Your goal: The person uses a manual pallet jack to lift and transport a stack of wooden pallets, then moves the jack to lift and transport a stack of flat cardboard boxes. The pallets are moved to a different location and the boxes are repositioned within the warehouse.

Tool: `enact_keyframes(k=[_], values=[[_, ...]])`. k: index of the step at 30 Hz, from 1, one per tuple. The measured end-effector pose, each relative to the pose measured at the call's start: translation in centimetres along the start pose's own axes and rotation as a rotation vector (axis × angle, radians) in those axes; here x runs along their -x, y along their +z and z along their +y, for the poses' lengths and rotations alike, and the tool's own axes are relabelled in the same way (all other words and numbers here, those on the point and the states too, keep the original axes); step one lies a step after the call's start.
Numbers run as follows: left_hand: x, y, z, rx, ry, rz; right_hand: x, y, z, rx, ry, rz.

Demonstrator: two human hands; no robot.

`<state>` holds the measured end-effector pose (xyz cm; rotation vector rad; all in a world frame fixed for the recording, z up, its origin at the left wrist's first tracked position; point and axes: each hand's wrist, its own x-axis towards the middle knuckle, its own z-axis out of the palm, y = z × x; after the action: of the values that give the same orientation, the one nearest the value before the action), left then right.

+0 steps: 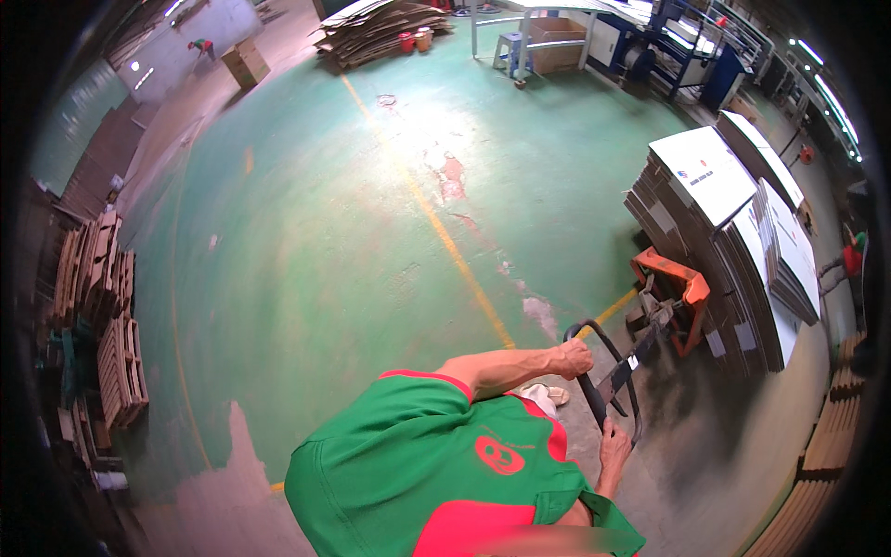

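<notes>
My left hand (574,358) is closed around the black loop handle (594,401) of a pallet jack, on its far left side. Closer to my body, my right hand (613,446) grips the same loop, its fingers partly hidden. From the handle a bar runs out to the orange frame (691,288) of the jack. Just beyond that frame rise tall stacks of flat cardboard sheets (710,172) with white printed faces; some bundles lean at the right side. The forks under the load are hidden.
Wooden pallets (121,371) are piled at the left, and more slatted pallets (831,432) lie at the right edge. A heap of flattened cardboard (380,32) and a blue machine (687,46) stand far off. Yellow lines (445,237) cross the green floor. Two people are in the distance.
</notes>
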<state>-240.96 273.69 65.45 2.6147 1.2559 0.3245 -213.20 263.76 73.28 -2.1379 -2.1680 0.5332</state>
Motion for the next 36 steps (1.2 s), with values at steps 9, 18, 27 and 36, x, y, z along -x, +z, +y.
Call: enact_keyframes(k=[9,18,27,36], values=[[22.2,7.8,1.4,0.059,-0.022,-0.026,14.3,15.5,-5.2,-0.031,-0.142,0.025],[0.6,-8.9,4.8,0.163,-0.259,-0.183,-7.2,-7.6,5.6,-0.224,-0.431,-0.091],[-57.5,-35.4,17.2,0.164,-0.010,0.189,-31.0,-57.8,32.1,-0.167,-0.548,0.546],[-94.0,-42.4,37.3,0.034,-0.188,0.564,-44.7,-85.5,61.5,-0.319,-0.669,0.768]])
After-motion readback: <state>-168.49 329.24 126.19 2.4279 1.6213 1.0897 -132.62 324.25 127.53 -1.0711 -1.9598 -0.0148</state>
